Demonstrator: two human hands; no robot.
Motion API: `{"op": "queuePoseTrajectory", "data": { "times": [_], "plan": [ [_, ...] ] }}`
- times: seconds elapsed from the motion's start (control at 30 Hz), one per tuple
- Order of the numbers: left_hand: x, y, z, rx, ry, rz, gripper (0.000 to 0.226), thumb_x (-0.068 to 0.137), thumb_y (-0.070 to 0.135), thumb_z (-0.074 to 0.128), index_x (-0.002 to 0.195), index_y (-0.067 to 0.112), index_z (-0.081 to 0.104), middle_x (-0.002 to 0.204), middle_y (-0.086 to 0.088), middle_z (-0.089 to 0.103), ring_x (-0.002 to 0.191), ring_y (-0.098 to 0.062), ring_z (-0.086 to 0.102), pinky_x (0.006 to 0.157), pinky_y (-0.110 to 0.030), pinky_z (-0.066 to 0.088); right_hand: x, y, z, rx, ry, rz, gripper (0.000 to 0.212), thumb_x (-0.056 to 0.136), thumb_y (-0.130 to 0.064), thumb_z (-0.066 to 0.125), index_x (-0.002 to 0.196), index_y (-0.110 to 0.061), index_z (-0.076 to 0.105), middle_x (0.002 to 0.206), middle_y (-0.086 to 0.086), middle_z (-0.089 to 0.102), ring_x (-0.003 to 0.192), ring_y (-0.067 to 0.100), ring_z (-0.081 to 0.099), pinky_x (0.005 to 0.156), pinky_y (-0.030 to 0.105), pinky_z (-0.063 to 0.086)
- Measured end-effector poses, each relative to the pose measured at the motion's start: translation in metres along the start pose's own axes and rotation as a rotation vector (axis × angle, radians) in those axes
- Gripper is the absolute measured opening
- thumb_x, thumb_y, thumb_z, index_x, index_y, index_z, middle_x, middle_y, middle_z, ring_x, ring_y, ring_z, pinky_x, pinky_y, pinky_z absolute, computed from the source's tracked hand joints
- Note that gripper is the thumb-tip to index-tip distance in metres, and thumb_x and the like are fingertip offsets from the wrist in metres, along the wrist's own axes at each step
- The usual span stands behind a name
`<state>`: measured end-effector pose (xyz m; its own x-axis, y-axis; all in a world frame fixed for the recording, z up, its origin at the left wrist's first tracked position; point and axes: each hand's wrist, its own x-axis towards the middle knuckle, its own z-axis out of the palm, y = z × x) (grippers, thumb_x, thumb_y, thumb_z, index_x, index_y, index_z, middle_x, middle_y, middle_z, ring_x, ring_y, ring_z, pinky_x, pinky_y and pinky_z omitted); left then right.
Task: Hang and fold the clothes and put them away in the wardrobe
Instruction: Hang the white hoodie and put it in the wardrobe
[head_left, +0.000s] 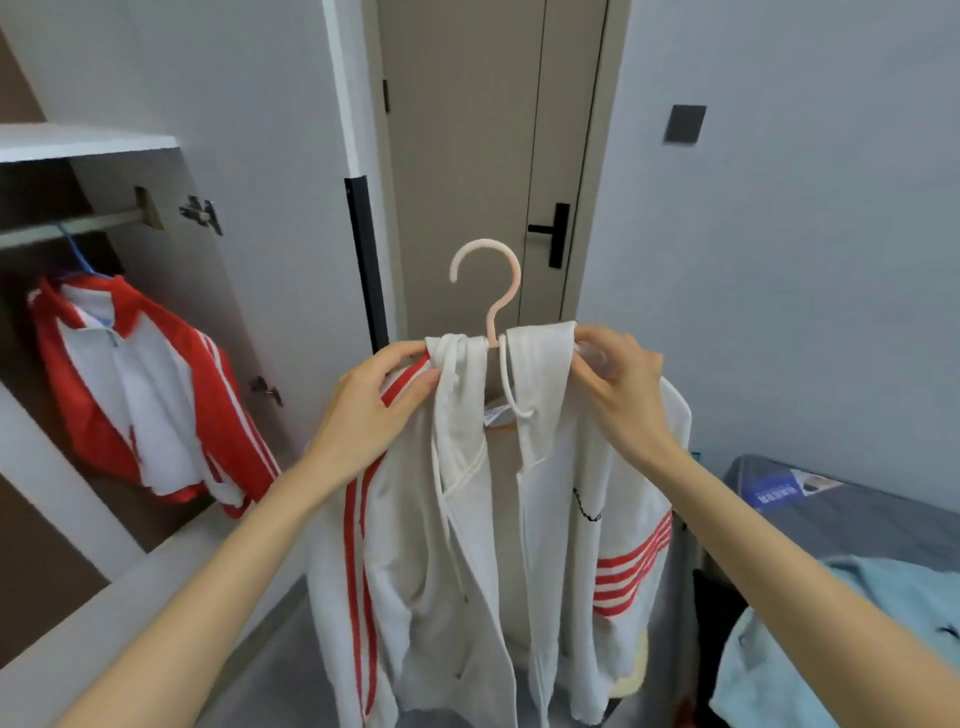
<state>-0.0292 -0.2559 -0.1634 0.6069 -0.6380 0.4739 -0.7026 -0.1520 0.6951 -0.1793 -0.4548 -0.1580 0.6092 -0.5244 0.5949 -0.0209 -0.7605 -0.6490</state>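
Note:
A white hooded jacket with red stripes (457, 545) hangs on a pink hanger (493, 291), held up in the air in front of me. My left hand (379, 405) pinches the jacket's left shoulder near the collar. My right hand (618, 384) grips the right shoulder at the top. The hanger's hook stands free above the collar. The open wardrobe (88, 143) is at the left, with a rail (72, 226) under its shelf.
A red and white jacket (140, 395) hangs on a blue hanger from the wardrobe rail. The open wardrobe door (291, 208) stands between wardrobe and a closed room door (467, 156). A light blue garment (857, 649) lies on the bed at the right.

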Motion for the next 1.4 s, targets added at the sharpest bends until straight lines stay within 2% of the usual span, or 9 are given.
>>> {"op": "queuePoseTrajectory", "data": {
  "times": [0.27, 0.37, 0.5, 0.63, 0.73, 0.8, 0.97, 1.13, 1.4],
  "plan": [
    [0.035, -0.026, 0.098, -0.124, -0.234, -0.001, 0.027, 0.094, 0.037, 0.054, 0.121, 0.035, 0.057, 0.109, 0.033, 0.058, 0.101, 0.016, 0.053, 0.079, 0.001, 0.036, -0.013, 0.089, -0.022, -0.112, 0.001, 0.202, 0.019, 0.096, -0.021, 0.056, 0.097, -0.038, 0.062, 0.096, -0.024, 0.061, 0.099, 0.012, 0.053, 0.087, 0.001, 0.01],
    [0.059, -0.047, 0.135, -0.103, -0.284, 0.003, 0.022, 0.096, 0.034, 0.053, 0.118, 0.037, 0.057, 0.112, 0.028, 0.06, 0.106, 0.01, 0.054, 0.087, -0.008, 0.038, -0.007, 0.132, -0.017, -0.122, -0.013, 0.275, 0.016, 0.097, -0.024, 0.054, 0.103, -0.032, 0.067, 0.105, -0.016, 0.067, 0.105, 0.015, 0.055, 0.087, 0.013, 0.015],
    [0.101, -0.087, 0.187, -0.021, -0.301, -0.012, 0.029, 0.097, 0.037, 0.05, 0.124, 0.028, 0.059, 0.118, 0.014, 0.063, 0.112, -0.007, 0.056, 0.098, -0.038, 0.044, 0.017, 0.195, -0.005, -0.115, -0.033, 0.362, 0.015, 0.097, -0.028, 0.053, 0.104, -0.029, 0.067, 0.106, -0.014, 0.067, 0.106, 0.016, 0.056, 0.088, 0.027, 0.016],
    [0.145, -0.122, 0.237, 0.0, -0.322, -0.074, 0.035, 0.095, 0.041, 0.05, 0.123, 0.025, 0.062, 0.119, 0.011, 0.065, 0.112, -0.009, 0.057, 0.099, -0.041, 0.045, 0.048, 0.252, 0.013, -0.081, -0.087, 0.432, 0.012, 0.097, -0.027, 0.053, 0.101, -0.034, 0.063, 0.103, -0.021, 0.061, 0.103, 0.007, 0.052, 0.092, 0.029, 0.018],
    [0.173, -0.149, 0.274, 0.011, -0.348, -0.146, 0.033, 0.094, 0.042, 0.051, 0.119, 0.023, 0.063, 0.116, 0.009, 0.066, 0.107, -0.011, 0.059, 0.095, -0.04, 0.047, 0.067, 0.3, 0.032, -0.069, -0.153, 0.48, 0.009, 0.096, -0.031, 0.054, 0.097, -0.038, 0.06, 0.101, -0.02, 0.063, 0.098, 0.012, 0.059, 0.099, 0.045, 0.038],
    [0.188, -0.169, 0.299, 0.002, -0.341, -0.228, 0.022, 0.095, 0.032, 0.055, 0.113, 0.021, 0.06, 0.109, 0.007, 0.065, 0.101, -0.013, 0.059, 0.091, -0.039, 0.047, 0.08, 0.335, 0.045, -0.071, -0.198, 0.515, 0.008, 0.094, -0.033, 0.055, 0.097, -0.035, 0.062, 0.097, -0.016, 0.066, 0.091, 0.014, 0.062, 0.093, 0.051, 0.044],
    [0.222, -0.216, 0.359, 0.025, -0.333, -0.41, 0.015, 0.095, 0.028, 0.056, 0.105, 0.018, 0.054, 0.099, 0.003, 0.059, 0.095, -0.02, 0.056, 0.084, -0.034, 0.046, 0.11, 0.412, 0.082, -0.122, -0.26, 0.649, 0.017, 0.092, -0.027, 0.06, 0.106, -0.017, 0.061, 0.1, -0.001, 0.066, 0.087, 0.019, 0.059, 0.085, 0.043, 0.047],
    [0.243, -0.266, 0.413, 0.087, -0.31, -0.517, 0.016, 0.094, 0.032, 0.058, 0.1, 0.02, 0.05, 0.095, 0.003, 0.056, 0.091, -0.021, 0.056, 0.082, -0.036, 0.046, 0.131, 0.481, 0.122, -0.191, -0.334, 0.717, 0.015, 0.092, -0.026, 0.06, 0.099, -0.018, 0.05, 0.094, -0.002, 0.062, 0.084, 0.024, 0.059, 0.079, 0.044, 0.049],
    [0.235, -0.328, 0.458, 0.38, -0.247, -0.345, 0.022, 0.095, 0.036, 0.052, 0.1, 0.016, 0.06, 0.093, -0.001, 0.065, 0.085, -0.021, 0.059, 0.076, -0.041, 0.05, 0.126, 0.54, 0.169, -0.526, -0.482, 0.65, 0.017, 0.097, -0.035, 0.049, 0.099, -0.018, 0.049, 0.081, 0.007, 0.063, 0.076, 0.031, 0.057, 0.065, 0.038, 0.042]
  ]
}}
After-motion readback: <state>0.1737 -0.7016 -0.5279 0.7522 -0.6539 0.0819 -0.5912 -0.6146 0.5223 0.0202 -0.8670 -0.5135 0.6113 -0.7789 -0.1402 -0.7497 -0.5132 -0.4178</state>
